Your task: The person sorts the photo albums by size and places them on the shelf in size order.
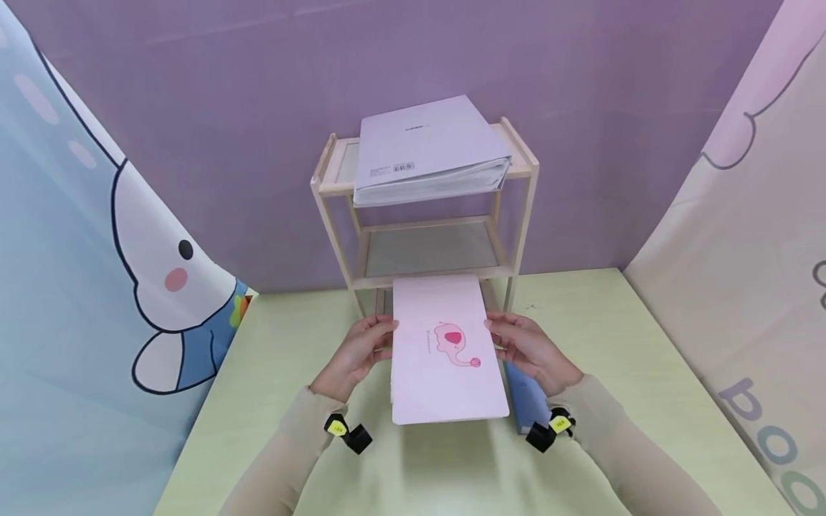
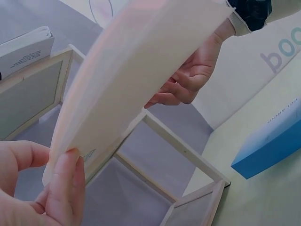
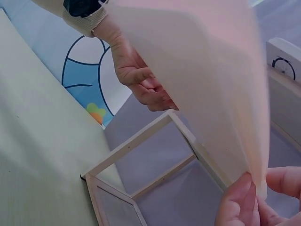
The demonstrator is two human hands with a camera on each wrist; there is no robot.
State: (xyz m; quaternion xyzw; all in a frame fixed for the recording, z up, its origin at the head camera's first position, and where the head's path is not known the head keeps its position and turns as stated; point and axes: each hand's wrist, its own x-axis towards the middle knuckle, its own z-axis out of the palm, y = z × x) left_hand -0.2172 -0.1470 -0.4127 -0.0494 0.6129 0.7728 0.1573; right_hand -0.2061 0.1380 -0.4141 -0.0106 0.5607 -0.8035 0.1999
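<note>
A thin pink notebook (image 1: 429, 387) with a pink elephant on its cover is held up between my two hands. My left hand (image 1: 355, 352) pinches its left edge, and in the left wrist view the thumb and fingers (image 2: 66, 183) close on that edge. On the opposite side, my right hand (image 1: 534, 350) pinches the right edge, thumb on top. The notebook hangs above the table, its far end in front of a small wooden shelf rack (image 1: 432, 282). From below, its pale underside (image 3: 188, 70) shows, slightly bowed.
A thick white folder or stack of books (image 1: 429, 147) lies on the rack's top tier, overhanging its front. The middle tier (image 1: 429, 247) has a grey panel. A blue box (image 1: 525, 394) sits on the pale green table (image 1: 290, 401), beside the right hand. Printed curtains surround the table.
</note>
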